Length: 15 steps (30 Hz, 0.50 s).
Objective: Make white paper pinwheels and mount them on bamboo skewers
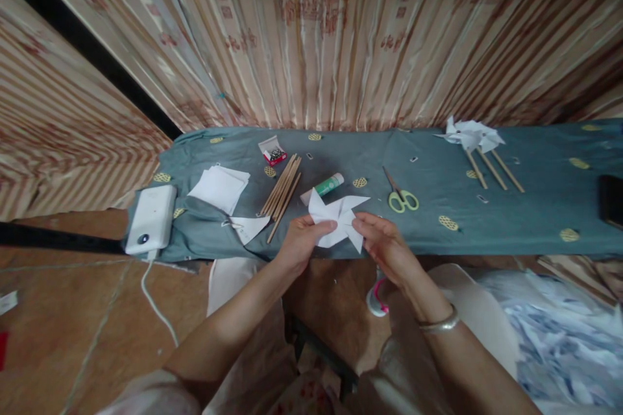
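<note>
A white paper pinwheel (337,215) with folded blades is held between both hands over the front edge of the cloth-covered table. My left hand (305,238) grips its left side, thumb pressed flat on the paper near the centre. My right hand (384,240) pinches the right side by a blade. Just behind the paper lies a green and white glue stick (327,188). Scissors with yellow-green handles (402,198) rest to the right of it. Several thin wooden sticks (283,191) lie to the left, beside a cut paper piece (250,227).
Square white papers (220,187) are stacked at left, near a white power bank (152,217) with a cable. An opened small red box (274,152) holds small metal pieces. Finished pinwheels on sticks (472,136) lie at the right. A dark object (611,200) sits at the far right.
</note>
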Motion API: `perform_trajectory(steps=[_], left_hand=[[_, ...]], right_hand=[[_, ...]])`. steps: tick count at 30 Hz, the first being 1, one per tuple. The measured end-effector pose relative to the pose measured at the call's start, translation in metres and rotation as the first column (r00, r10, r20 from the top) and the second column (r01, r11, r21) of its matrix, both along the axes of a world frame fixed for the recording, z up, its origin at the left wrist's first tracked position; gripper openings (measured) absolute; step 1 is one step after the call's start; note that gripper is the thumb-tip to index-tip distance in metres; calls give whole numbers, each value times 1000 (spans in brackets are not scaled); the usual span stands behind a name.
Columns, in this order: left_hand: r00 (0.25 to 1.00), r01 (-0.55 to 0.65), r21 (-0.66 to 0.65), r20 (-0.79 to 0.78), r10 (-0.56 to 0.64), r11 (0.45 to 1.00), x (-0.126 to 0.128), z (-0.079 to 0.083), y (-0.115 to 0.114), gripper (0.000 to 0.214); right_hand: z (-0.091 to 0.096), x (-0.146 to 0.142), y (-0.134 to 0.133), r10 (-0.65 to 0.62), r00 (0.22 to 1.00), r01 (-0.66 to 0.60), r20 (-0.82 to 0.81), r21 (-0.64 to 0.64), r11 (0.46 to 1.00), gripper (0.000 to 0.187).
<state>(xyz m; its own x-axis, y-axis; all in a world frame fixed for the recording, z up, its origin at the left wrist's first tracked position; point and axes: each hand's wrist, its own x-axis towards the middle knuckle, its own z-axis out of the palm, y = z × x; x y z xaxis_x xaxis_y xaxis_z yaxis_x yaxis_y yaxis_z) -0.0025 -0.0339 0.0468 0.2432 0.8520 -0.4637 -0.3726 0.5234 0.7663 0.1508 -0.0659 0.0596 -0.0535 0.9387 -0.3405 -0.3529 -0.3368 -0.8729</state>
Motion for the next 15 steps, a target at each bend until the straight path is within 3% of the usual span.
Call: perform_trajectory(steps=[9,15], left_hand=[[996,61,41,-64,-58,997,8,7,-4,28],[992,107,73,-73,-102,992,9,11,-5,31]], right_hand=[[3,4,2,19,981,-26,192,31,999,29],[7,4,3,76,981,-76,178,-7,997,28]])
